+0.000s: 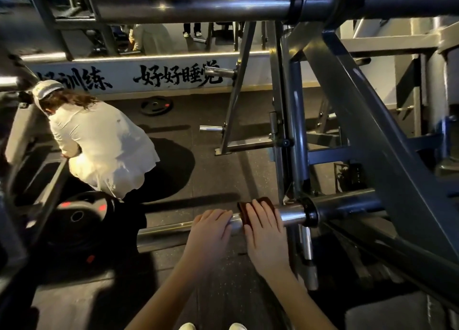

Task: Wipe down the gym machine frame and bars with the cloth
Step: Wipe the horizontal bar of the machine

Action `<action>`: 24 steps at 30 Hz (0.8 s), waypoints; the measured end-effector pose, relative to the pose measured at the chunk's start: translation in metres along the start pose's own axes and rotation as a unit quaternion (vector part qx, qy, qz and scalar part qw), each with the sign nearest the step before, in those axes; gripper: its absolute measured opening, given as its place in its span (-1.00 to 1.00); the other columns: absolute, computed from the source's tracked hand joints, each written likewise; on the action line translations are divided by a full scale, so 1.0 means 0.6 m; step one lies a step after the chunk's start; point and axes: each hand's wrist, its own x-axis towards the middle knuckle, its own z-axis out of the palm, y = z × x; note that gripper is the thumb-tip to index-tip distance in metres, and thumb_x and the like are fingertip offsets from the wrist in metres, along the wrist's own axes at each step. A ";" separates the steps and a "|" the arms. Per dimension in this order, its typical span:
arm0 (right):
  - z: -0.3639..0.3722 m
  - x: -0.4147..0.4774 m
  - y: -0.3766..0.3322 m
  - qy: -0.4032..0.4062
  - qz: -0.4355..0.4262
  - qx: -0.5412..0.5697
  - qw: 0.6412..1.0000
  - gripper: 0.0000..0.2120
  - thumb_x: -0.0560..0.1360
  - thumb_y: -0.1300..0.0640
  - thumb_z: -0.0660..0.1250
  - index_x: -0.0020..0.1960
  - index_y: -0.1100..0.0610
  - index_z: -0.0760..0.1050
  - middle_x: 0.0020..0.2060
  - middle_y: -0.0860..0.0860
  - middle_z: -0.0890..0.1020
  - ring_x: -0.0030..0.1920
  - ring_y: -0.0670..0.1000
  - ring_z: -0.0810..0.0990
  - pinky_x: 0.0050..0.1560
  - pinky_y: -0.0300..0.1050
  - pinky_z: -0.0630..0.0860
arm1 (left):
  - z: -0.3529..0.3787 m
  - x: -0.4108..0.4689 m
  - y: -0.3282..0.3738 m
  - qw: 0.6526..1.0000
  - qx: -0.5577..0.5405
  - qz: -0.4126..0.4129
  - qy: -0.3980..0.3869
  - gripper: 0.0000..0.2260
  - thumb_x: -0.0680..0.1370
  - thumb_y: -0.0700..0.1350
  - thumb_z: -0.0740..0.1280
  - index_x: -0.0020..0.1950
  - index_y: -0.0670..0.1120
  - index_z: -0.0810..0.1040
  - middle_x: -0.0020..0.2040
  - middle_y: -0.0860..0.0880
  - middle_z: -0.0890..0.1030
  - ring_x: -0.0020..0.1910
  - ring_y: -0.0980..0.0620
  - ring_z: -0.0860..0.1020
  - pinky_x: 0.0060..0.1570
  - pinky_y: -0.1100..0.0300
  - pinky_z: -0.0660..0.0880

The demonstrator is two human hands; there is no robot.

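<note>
Wiping looked under way: right hand (264,227) curled over the cloth (243,211) on the bar (166,234), left hand (211,226) gripping bare bar just beside; next, the cloth likely needed sliding along

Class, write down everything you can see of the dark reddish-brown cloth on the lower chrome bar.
The dark reddish-brown cloth looks like soft, folded fabric, draped over the lower chrome bar, near its black collar. The right hand lies across it, fingers curved over, pressing it to the bar and hiding most of it; only its left edge and far end show. The left hand holds the bare bar beside it, apparently not touching it.
</note>
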 end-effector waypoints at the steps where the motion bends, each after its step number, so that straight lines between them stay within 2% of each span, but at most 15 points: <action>1: -0.005 0.000 0.010 -0.013 -0.032 -0.007 0.999 -0.52 0.59 -0.03 -0.05 0.42 0.06 0.36 0.41 0.01 0.43 0.46 0.02 0.30 0.49 0.11 0.18 | -0.003 0.001 0.000 1.000 0.000 0.001 -0.003 -0.66 0.66 0.00 0.14 0.45 0.10 0.34 0.37 0.16 0.42 0.37 0.19 0.34 0.41 0.20 0.17; 3: -0.018 0.004 0.045 -0.024 -0.044 -0.021 0.998 -0.50 0.58 -0.06 -0.06 0.43 0.06 0.36 0.41 0.00 0.43 0.46 0.01 0.30 0.47 0.07 0.16 | -0.011 0.002 -0.003 1.000 -0.002 0.008 -0.016 -0.65 0.66 -0.01 0.15 0.46 0.09 0.33 0.38 0.15 0.41 0.38 0.18 0.32 0.42 0.19 0.16; 6: -0.027 0.010 0.078 0.004 0.043 -0.019 0.999 -0.47 0.58 -0.07 -0.10 0.41 0.10 0.39 0.39 0.03 0.45 0.45 0.04 0.32 0.48 0.08 0.11 | -0.029 -0.007 -0.022 0.999 0.010 0.007 -0.030 -0.61 0.66 0.00 0.15 0.49 0.07 0.28 0.43 0.13 0.36 0.43 0.16 0.28 0.47 0.15 0.08; 8: -0.018 0.011 0.049 0.020 0.109 -0.013 0.994 -0.47 0.58 -0.04 -0.11 0.39 0.12 0.41 0.39 0.06 0.45 0.45 0.08 0.32 0.48 0.11 0.09 | -0.041 -0.019 -0.044 0.999 0.036 -0.019 -0.035 -0.59 0.66 0.02 0.13 0.52 0.06 0.23 0.49 0.12 0.31 0.49 0.13 0.22 0.50 0.06 0.00; 9: -0.010 0.010 0.024 0.020 0.114 -0.003 0.993 -0.48 0.58 -0.03 -0.09 0.38 0.12 0.42 0.38 0.07 0.46 0.44 0.09 0.33 0.46 0.13 0.11 | -0.045 -0.026 -0.056 0.997 0.049 -0.038 -0.038 -0.57 0.66 0.03 0.11 0.54 0.06 0.19 0.52 0.11 0.27 0.51 0.12 0.18 0.52 0.01 -0.04; 12: 0.005 0.004 -0.030 -0.003 0.002 0.014 1.000 -0.55 0.61 -0.03 -0.02 0.39 0.06 0.41 0.36 0.01 0.48 0.42 0.05 0.36 0.46 0.09 0.16 | -0.052 -0.046 -0.088 0.993 0.065 -0.084 -0.051 -0.55 0.67 0.09 0.08 0.56 0.07 0.14 0.55 0.12 0.21 0.54 0.11 0.12 0.51 -0.07 -0.14; 15: -0.008 0.013 0.008 -0.052 -0.059 0.006 0.997 -0.55 0.60 -0.09 0.04 0.44 0.00 0.33 0.40 -0.05 0.43 0.45 0.00 0.30 0.46 0.00 0.08 | -0.049 -0.055 -0.101 0.993 0.055 -0.096 -0.043 -0.54 0.66 0.11 0.08 0.55 0.07 0.16 0.54 0.12 0.24 0.53 0.11 0.15 0.50 -0.05 -0.15; 18: -0.014 0.013 0.063 -0.013 -0.013 -0.003 1.000 -0.56 0.60 -0.07 0.04 0.40 0.07 0.38 0.38 0.01 0.45 0.44 0.05 0.32 0.45 0.05 0.11 | -0.048 -0.057 -0.100 0.993 0.058 -0.092 -0.041 -0.55 0.66 0.10 0.08 0.55 0.07 0.16 0.53 0.11 0.26 0.53 0.10 0.17 0.51 -0.04 -0.12; 21: 0.006 0.006 0.018 0.029 0.092 0.000 0.995 -0.52 0.59 -0.03 -0.05 0.36 0.13 0.43 0.37 0.08 0.47 0.44 0.11 0.33 0.47 0.16 0.15 | -0.050 -0.056 -0.095 0.993 0.053 -0.099 -0.036 -0.55 0.66 0.09 0.10 0.54 0.05 0.19 0.51 0.10 0.29 0.52 0.08 0.20 0.52 -0.06 -0.11; 22: 0.014 0.005 -0.016 0.032 0.089 0.012 0.995 -0.52 0.59 -0.03 -0.05 0.36 0.12 0.43 0.36 0.08 0.47 0.43 0.11 0.34 0.47 0.15 0.15 | -0.051 -0.056 -0.093 0.993 0.051 -0.102 -0.033 -0.55 0.66 0.09 0.11 0.54 0.05 0.20 0.50 0.10 0.31 0.51 0.08 0.21 0.52 -0.06 -0.10; 24: 0.026 0.005 -0.067 0.019 0.007 0.034 0.999 -0.55 0.59 -0.02 -0.02 0.34 0.09 0.45 0.31 0.04 0.52 0.38 0.08 0.42 0.46 0.09 0.19 | -0.051 -0.057 -0.089 0.992 0.057 -0.108 -0.035 -0.55 0.66 0.09 0.10 0.54 0.06 0.19 0.50 0.11 0.30 0.51 0.08 0.20 0.53 -0.06 -0.10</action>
